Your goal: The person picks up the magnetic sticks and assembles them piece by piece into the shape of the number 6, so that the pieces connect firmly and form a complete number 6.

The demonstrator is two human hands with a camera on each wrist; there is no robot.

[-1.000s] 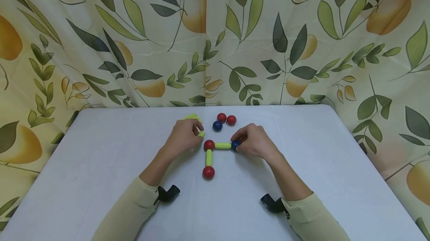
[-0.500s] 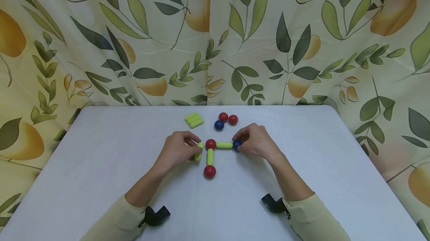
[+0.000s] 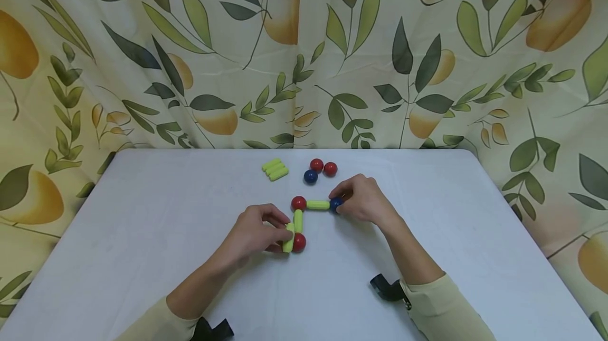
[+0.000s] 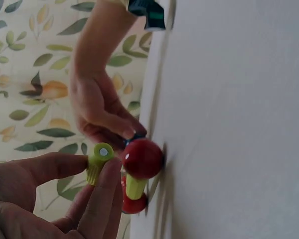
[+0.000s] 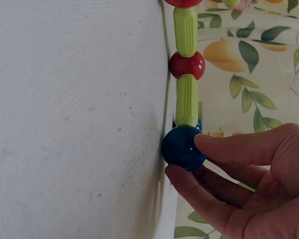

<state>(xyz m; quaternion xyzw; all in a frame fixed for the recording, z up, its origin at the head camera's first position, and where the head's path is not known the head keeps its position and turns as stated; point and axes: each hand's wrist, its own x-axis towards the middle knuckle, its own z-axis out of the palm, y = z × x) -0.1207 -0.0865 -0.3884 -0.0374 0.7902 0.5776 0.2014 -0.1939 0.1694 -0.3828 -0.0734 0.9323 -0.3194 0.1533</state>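
Observation:
My left hand (image 3: 258,233) pinches a loose yellow-green rod (image 4: 98,162) between thumb and fingers; its near end shows a round silvery disc. In the head view the rod lies right beside the near red ball (image 3: 299,243); whether they touch I cannot tell. From that ball a rod (image 3: 298,220) runs back to the corner red ball (image 3: 298,203), and another rod (image 3: 317,205) leads right to a blue ball (image 5: 183,148). My right hand (image 3: 361,198) grips this blue ball with thumb and fingertips. The L-shaped chain lies on the white table.
Several spare yellow-green rods (image 3: 275,169) lie side by side near the table's back edge. Right of them sit two red balls (image 3: 330,169) and a blue ball (image 3: 311,177), close together. A leaf-and-fruit patterned curtain (image 3: 304,56) hangs behind the white table (image 3: 404,256).
My left hand has come from beside the spare rods toward me with one rod, down to the near red ball. My right hand stays on the blue ball.

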